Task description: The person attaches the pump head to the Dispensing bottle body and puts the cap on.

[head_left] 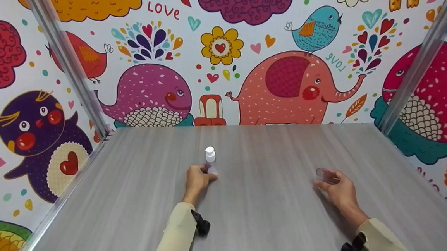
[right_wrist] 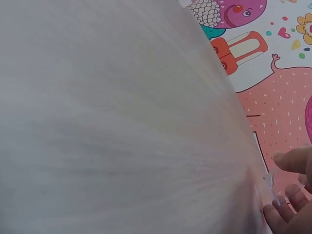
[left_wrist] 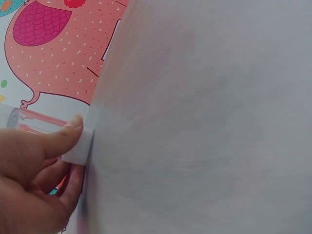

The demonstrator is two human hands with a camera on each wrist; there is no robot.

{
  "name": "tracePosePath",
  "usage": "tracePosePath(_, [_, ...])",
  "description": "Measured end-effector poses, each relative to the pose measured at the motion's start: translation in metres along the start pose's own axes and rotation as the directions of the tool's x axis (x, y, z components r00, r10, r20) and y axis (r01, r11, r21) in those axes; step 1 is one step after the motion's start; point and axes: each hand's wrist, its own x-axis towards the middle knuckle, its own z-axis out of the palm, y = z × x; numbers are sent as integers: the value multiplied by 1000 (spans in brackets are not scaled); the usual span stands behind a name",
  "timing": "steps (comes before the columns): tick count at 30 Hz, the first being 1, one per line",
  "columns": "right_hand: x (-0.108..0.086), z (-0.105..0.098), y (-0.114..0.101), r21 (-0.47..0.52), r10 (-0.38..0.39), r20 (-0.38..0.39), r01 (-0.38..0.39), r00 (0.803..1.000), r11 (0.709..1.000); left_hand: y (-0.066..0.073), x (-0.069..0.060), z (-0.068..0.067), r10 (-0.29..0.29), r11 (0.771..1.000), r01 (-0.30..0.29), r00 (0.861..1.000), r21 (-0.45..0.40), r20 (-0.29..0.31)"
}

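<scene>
A small clear bottle with a white pump top [head_left: 210,155] stands upright on the grey wood-grain table [head_left: 257,213], left of its middle. My left hand [head_left: 197,179] grips it low, near the base. In the left wrist view the thumb and fingers of that hand [left_wrist: 36,170] lie round the bottle's white lower part [left_wrist: 80,147]. Farther right, my right hand [head_left: 340,191] holds a see-through, round-rimmed piece [head_left: 320,173] between thumb and fingers. Only a sliver of this clear piece [right_wrist: 269,180] shows in the right wrist view, so its exact kind cannot be made out.
A wall [head_left: 252,42] with cartoon animals rises behind the table's far edge. Metal posts stand at the back left [head_left: 66,57] and back right [head_left: 417,67]. A metal strip [head_left: 67,201] runs along the table's left edge. Each sleeve carries a black wrist camera.
</scene>
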Motion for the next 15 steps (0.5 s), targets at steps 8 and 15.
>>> tracePosePath(8, [-1,1,-3,6,-9,-34,9,999,1000,0,1,2,17,1000,-17,1000,-6,-5])
tracePosePath(15, [0,4,-9,-27,-38,-108,35,993,999,1,0,1,1,1000,-1,1000,-10,-4])
